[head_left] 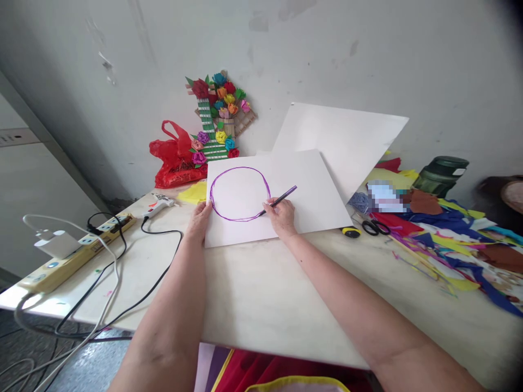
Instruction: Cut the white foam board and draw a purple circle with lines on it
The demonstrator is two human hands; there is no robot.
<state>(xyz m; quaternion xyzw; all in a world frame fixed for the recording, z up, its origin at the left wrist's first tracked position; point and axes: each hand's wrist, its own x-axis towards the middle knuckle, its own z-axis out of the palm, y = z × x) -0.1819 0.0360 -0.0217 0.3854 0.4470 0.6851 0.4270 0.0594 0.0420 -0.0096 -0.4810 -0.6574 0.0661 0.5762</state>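
A stiff white board (pixel 314 196) lies tilted on the table before me, with a hand-drawn purple circle (pixel 241 219) on its left half. My left hand (pixel 199 222) grips the board's left edge, and its fingers are partly hidden. In my right hand (pixel 281 219) is a dark pen (pixel 284 196), pinched between thumb and fingers. Its tip meets the circle's line at the lower right. The side of this hand rests on the board's surface.
A second white board (pixel 339 141) leans on the wall. Paper flowers (pixel 226 98) and a red plastic bag (pixel 174 158) stand behind. Left are a glue gun (pixel 159 206), cords and a power strip (pixel 77 256). At right lie scissors (pixel 376 227), a tape measure (pixel 351 232) and coloured scraps (pixel 453 239).
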